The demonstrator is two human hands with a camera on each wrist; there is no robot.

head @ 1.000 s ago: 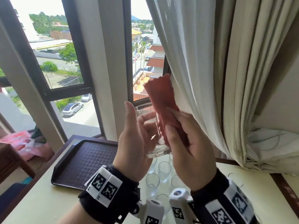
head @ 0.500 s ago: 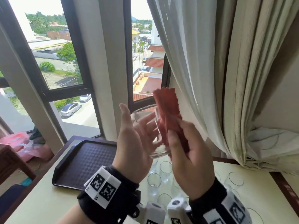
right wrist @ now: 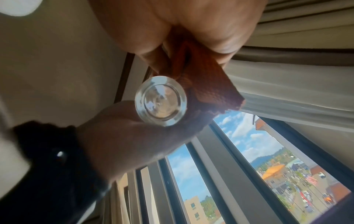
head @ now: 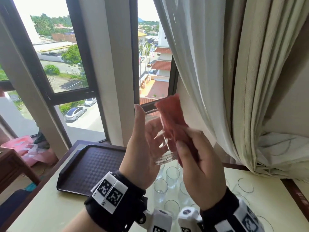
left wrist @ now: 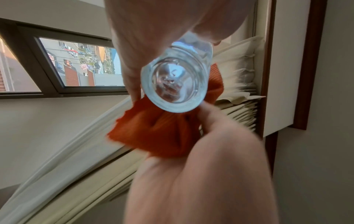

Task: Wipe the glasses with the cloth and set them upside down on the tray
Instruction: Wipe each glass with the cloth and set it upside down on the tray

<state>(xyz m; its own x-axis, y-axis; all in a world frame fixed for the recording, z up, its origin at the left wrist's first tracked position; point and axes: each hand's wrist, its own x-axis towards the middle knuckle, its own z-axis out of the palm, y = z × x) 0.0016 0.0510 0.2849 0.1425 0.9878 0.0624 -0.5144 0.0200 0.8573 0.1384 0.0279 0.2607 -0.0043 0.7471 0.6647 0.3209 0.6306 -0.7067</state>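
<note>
Window behind; left hand (head: 140, 148) holds glass (head: 163, 148), right hand (head: 199, 171) presses cloth (head: 173, 121).

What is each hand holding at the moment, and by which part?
Left hand holds the glass round its side; right hand pinches the red cloth by its lower end.

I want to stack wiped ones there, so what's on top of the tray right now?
The tray shows only its bare patterned surface, with no glass on it. Its right edge is covered by the left hand, which holds the glass, so that strip cannot be checked.
</note>
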